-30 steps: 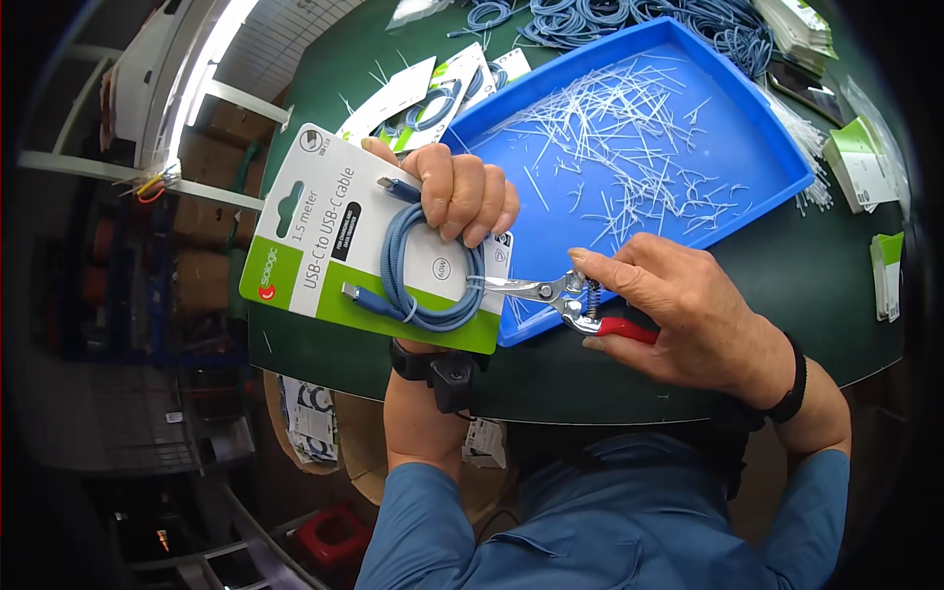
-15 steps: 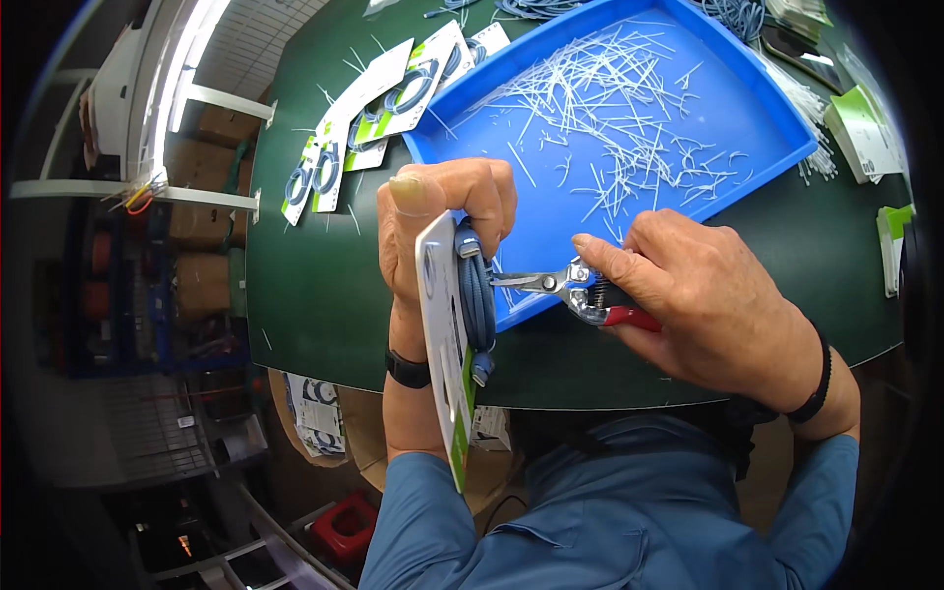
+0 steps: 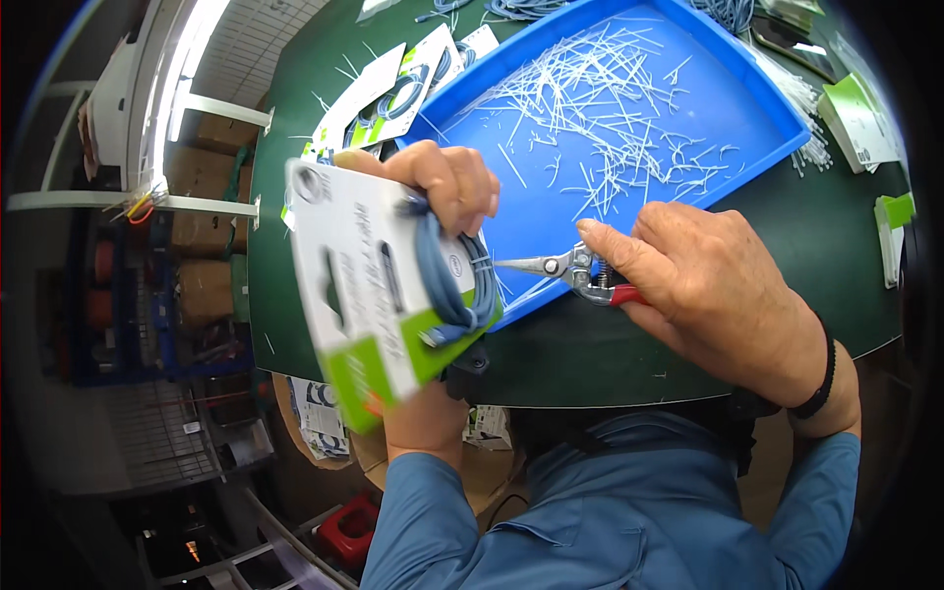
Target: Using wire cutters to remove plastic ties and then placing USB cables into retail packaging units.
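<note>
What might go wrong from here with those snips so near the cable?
The tips of the red-handled snips, held in the right hand, sit close to the coiled blue cable, so a slip might nick its jacket.
The left hand grips the packaging card near those tips, so a finger could get caught.

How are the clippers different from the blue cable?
The clippers are silver metal with a red handle, but the cable is blue. The clippers have pointed blades, while the cable is looped into a coil. The right hand holds the clippers; the cable sits on a card held by the left hand. Both are held up.
</note>
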The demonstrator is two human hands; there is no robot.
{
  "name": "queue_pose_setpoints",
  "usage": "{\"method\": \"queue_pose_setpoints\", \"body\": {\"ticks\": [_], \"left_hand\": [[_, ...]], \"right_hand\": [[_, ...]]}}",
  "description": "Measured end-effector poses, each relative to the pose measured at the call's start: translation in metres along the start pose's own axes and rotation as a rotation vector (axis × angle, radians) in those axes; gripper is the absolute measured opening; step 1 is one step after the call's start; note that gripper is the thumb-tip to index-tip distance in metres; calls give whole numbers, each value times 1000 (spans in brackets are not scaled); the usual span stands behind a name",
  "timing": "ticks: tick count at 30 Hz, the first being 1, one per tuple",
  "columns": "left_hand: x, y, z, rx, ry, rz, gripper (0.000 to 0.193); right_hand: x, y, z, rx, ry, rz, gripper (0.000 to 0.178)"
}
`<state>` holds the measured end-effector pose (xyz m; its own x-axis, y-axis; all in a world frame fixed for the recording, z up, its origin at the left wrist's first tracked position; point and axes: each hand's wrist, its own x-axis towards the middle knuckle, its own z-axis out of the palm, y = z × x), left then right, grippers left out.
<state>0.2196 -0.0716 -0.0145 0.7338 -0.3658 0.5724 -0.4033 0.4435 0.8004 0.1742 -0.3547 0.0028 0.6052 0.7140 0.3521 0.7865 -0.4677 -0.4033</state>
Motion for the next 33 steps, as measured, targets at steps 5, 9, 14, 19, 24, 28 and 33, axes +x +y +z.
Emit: {"method": "queue_pose_setpoints", "body": {"ticks": [5, 9, 14, 19, 24, 28, 33], "left_hand": [[4, -3, 11, -265, 197, -54, 71], [-3, -20, 13, -582, 201, -53, 66], [-4, -24, 18, -611, 153, -68, 67], [5, 4, -1, -253, -8, 19, 67], [1, 8, -15, 25, -141, 178, 73], [9, 15, -22, 28, -288, 41, 76], [6, 11, -24, 75, -298, 83, 80]], "right_hand": [[9, 9, 23, 321, 192, 44, 59], [13, 0, 38, 651, 210, 162, 60], [25, -10, 29, 673, 162, 102, 62], [23, 1, 24, 431, 145, -8, 64], [19, 2, 16, 143, 158, -20, 72], [18, 5, 16, 31, 171, -58, 77], [16, 7, 15, -61, 169, -65, 79]]}}
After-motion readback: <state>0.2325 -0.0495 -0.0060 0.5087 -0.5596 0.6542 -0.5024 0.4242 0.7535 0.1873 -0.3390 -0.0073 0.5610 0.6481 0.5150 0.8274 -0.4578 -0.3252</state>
